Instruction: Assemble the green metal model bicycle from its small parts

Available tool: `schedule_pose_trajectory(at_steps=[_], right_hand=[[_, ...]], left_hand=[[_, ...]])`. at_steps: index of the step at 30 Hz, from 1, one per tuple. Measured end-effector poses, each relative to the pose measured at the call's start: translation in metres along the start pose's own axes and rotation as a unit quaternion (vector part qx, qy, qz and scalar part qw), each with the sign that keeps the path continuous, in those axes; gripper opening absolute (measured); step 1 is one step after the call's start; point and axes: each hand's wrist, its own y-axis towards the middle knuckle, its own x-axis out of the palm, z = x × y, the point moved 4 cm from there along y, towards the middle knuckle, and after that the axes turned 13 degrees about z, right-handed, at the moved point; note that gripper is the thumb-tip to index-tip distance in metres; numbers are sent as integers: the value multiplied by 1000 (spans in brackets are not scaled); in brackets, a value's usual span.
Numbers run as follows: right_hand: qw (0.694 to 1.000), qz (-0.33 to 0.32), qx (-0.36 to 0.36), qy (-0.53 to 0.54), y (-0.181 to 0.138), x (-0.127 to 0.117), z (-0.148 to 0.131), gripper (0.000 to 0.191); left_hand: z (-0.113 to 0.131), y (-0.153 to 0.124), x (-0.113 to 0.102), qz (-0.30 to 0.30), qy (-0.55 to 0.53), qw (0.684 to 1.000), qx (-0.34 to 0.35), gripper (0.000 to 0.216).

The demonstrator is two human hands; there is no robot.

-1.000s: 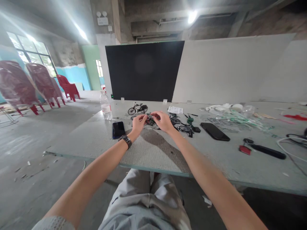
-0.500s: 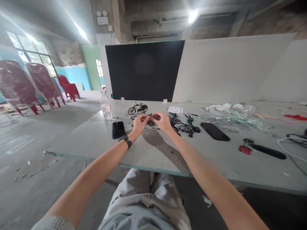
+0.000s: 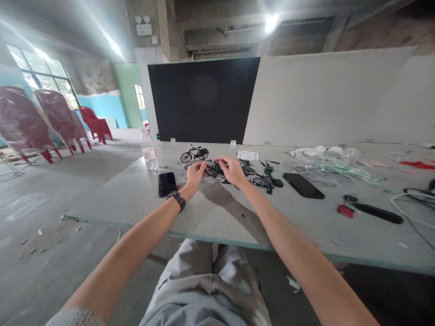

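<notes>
Between my hands is a small dark model bicycle (image 3: 212, 168), its spoked wheel facing me. My left hand (image 3: 195, 174), with a watch on the wrist, pinches the wheel's left edge. The fingers of my right hand (image 3: 231, 170) are closed at the upper right of the model and hide part of it. Just behind stands another black model bicycle (image 3: 194, 154), upright with a dark box over its rear wheel. Right of my right hand lie loose wheels (image 3: 261, 181) and green and black model parts (image 3: 268, 170).
A water bottle (image 3: 149, 151) and a phone (image 3: 166, 184) are on the left of the table (image 3: 136, 199). To the right are a second phone (image 3: 303, 185), clear plastic bags (image 3: 350, 170) and a black-handled tool (image 3: 379, 213). A printed sheet (image 3: 248, 155) lies behind the parts.
My hands have moved slightly apart. The model bicycle's wheel has turned toward me and shows more fully between them.
</notes>
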Motion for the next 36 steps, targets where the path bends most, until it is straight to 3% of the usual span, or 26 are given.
schedule_pose_trajectory(at_steps=[8,15,24,36], right_hand=[[1000,-16,-6,2,0,4,3,28],[999,-40,4,31,-1,4,5,23],[993,-115,-18,36,-3,1,-9,25],[996,-83,7,42,-3,1,-4,28]], left_hand=[[-3,1,2,8,-45,997,-54,41],[3,-3,2,12,-61,997,-50,37],[7,-2,0,38,-45,997,-47,35],[19,-7,2,11,-89,996,-23,35]])
